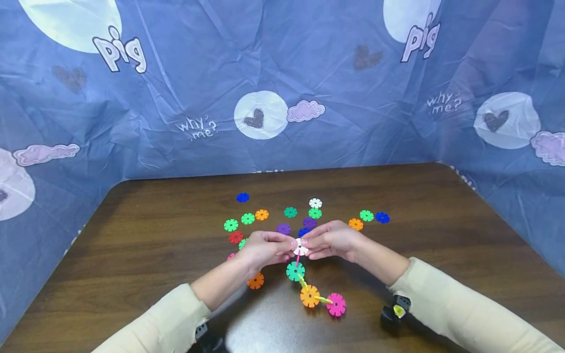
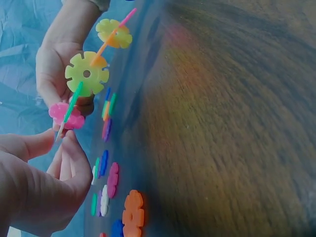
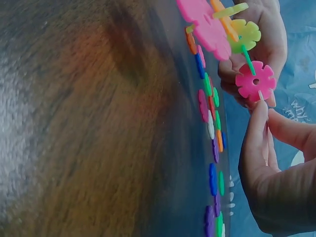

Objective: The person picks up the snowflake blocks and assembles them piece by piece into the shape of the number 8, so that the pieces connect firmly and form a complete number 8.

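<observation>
White disc (image 1: 301, 250), flat and notched

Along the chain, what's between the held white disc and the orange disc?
The head view shows three discs from the white disc to the orange disc: an edge-on pink disc, a green disc, then an edge-on yellow disc.

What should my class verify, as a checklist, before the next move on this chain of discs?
1. Left hand pinching the white disc: ok.
2. Right hand pinching it too: ok.
3. Pink end disc joined to the chain: ok.
4. White disc fully seated in the adjoining pink disc: cannot tell, joint too small.
5. Loose discs on the table: ok.
6. One hand free: not ok, both hold the white disc.
</observation>
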Tool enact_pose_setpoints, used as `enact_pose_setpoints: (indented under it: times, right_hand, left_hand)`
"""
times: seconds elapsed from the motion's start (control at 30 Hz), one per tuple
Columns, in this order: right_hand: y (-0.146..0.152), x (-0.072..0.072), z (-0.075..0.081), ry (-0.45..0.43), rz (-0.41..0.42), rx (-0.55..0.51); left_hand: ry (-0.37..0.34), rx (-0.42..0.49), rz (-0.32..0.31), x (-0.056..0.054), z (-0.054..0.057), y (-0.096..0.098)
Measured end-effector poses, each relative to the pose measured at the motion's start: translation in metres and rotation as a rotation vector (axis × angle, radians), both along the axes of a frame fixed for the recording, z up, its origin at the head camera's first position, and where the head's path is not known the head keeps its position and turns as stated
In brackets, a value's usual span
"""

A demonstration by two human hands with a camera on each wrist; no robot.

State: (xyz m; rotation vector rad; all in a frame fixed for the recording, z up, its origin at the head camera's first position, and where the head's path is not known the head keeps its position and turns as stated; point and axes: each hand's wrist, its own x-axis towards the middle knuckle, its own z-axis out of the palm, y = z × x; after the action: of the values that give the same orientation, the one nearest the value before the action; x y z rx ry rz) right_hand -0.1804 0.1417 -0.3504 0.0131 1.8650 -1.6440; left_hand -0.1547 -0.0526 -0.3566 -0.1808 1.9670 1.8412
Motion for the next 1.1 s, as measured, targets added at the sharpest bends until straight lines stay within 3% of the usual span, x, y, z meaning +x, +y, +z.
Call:
enact_pose_setpoints:
  times: [0.3,0.47,0.53,0.67,0.87,1.0,1.1]
  right_hand:
    - [0.001,-0.001,0.004,0.003,0.043,-0.023]
    - [0.015,-0.012,0.005,0.089,0.036,0.005]
    - [0.024,-0.017,0.004,0.156,0.025,0.065]
    - [0.043,-0.026,0.003,0.329,0.026,0.297]
    - [0.063,-0.028,0.001,0.596,0.133,0.677]
    - [0.068,-0.024,-0.002,0.711,0.211,0.782]
    - [0.068,-0.023,-0.004,0.75,0.227,0.815]
  left_hand:
    - [0.007,0.013,-0.004,-0.002,0.002,0.001]
    - [0.023,0.003,0.002,-0.003,0.002,-0.002]
    - [0.02,-0.002,0.009,-0.004,0.002,-0.003]
    - [0.012,-0.005,0.017,-0.004,0.0,-0.004]
    - [0.009,0.002,0.015,-0.004,-0.001,-0.005]
    - [0.017,0.005,0.024,-0.004,-0.001,-0.005]
    - [0.02,0.008,0.027,-0.004,-0.002,-0.005]
